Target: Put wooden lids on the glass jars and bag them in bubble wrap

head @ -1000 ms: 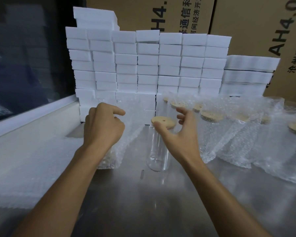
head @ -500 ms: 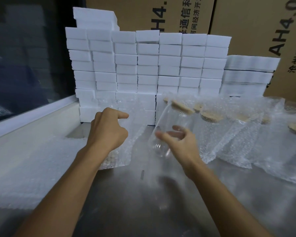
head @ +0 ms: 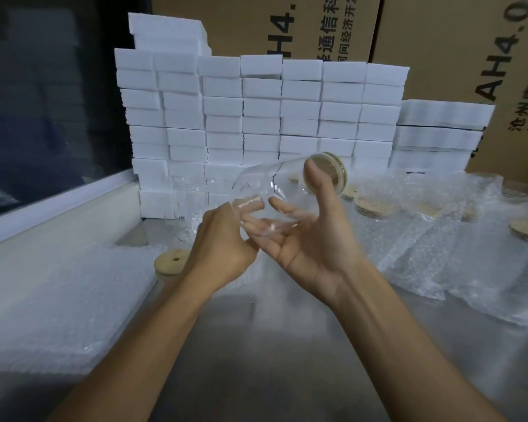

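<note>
Lying tilted in the right hand [head: 311, 239], the lidded glass jar [head: 269, 190].

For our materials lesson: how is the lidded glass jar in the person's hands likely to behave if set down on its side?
The jar looks round and smooth, so it would probably roll. Clear glass suggests it is fragile and perhaps slippery. The right hand's thumb presses the lid, which may sit loosely.

The person works bare-handed: the left hand [head: 223, 248] and right hand [head: 311, 242] carry no gloves, rings or watch. Behind the fingers [head: 282, 205], both forearms show unsleeved down to the frame edge.
</note>
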Available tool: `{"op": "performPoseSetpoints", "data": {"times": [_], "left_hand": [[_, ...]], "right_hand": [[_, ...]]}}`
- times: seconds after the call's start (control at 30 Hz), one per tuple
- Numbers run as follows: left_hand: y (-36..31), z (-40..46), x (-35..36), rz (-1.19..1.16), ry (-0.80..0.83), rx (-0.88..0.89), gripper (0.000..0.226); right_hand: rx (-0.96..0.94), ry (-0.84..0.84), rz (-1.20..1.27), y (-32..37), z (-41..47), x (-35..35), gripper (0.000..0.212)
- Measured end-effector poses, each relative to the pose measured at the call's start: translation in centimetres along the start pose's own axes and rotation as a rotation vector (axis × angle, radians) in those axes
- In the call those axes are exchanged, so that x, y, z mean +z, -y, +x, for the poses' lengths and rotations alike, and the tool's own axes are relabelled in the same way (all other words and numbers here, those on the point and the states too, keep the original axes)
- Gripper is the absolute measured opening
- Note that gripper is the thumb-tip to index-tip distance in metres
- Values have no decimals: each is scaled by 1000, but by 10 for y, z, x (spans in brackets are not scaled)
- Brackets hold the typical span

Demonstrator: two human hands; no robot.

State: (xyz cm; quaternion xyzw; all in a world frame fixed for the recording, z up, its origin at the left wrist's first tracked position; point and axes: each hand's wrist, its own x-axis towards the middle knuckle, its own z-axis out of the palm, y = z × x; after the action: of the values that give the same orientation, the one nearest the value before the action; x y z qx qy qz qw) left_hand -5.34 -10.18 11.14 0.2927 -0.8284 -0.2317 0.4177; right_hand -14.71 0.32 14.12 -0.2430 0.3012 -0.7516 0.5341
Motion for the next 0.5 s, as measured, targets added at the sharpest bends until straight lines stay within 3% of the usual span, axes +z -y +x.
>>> {"op": "performPoseSetpoints", "data": {"times": [0.1,0.17,0.27,0.5], "left_hand": [[-3,0,-1,-136,120,-28,57],[-4,1,-2,-172,128,-87,59],[-3,4,-3,-235,95,-174,60],[1,4,-9,-215,105,-209,69]], "right_hand": [[-74,-4,-14,4,4,-10,82],[-146,-68,-180,7,7,-15,74],[-235,-176,-360,8,9,-18,78],[-309,-122,-627,3,11,-18,94]]}}
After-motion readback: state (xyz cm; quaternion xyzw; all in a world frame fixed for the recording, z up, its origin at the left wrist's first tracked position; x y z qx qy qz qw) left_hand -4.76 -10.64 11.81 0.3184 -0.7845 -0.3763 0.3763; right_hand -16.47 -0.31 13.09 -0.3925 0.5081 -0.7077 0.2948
